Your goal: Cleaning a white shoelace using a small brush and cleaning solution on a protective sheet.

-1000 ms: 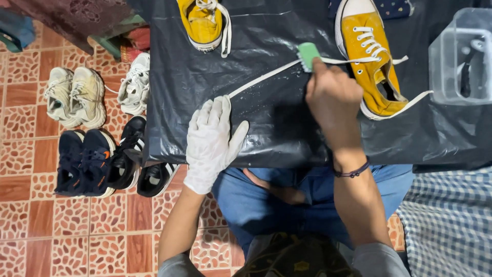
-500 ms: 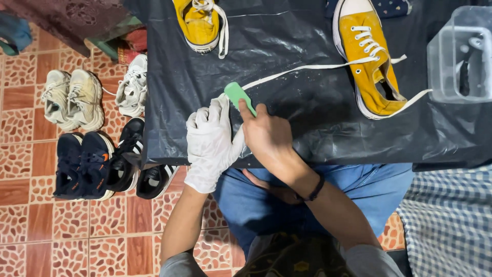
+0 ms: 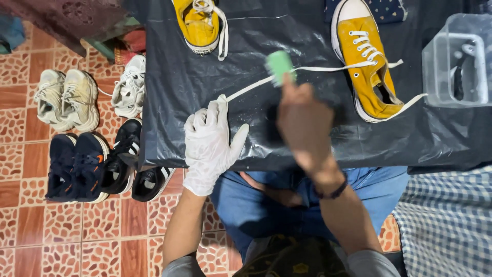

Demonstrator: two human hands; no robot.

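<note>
Far left, 9 o'clock: floor tiles with a pale sneaker pair (image 3: 66,100), a white sneaker (image 3: 129,86), and below them dark navy shoes (image 3: 77,166) and black-and-white shoes (image 3: 136,166). All untouched.

Centre-left: left hand (image 3: 210,143) in a white glove, fingers spread flat, palm down, pinning the near end of the white shoelace (image 3: 251,87) onto the black plastic sheet (image 3: 174,77). It grips nothing, just presses.

Centre, 12 o'clock of the left hand: right hand (image 3: 302,120), bare and blurred, closed around a small green brush (image 3: 279,65) that sits on the lace.

Change: half a second ago the brush was down by the gloved fingertips; now it is further up the lace, toward 1 o'clock. A second ago it was near the right shoe. So back-and-forth strokes along the lace: scrubbing is mid-way, lace held taut under the glove.

Top centre: a yellow sneaker (image 3: 202,23), unlaced. Right, 2 o'clock: second yellow sneaker (image 3: 366,64), the lace's far end running to it. Far right: clear plastic tub (image 3: 456,64) with dark item inside, can't tell what.
</note>
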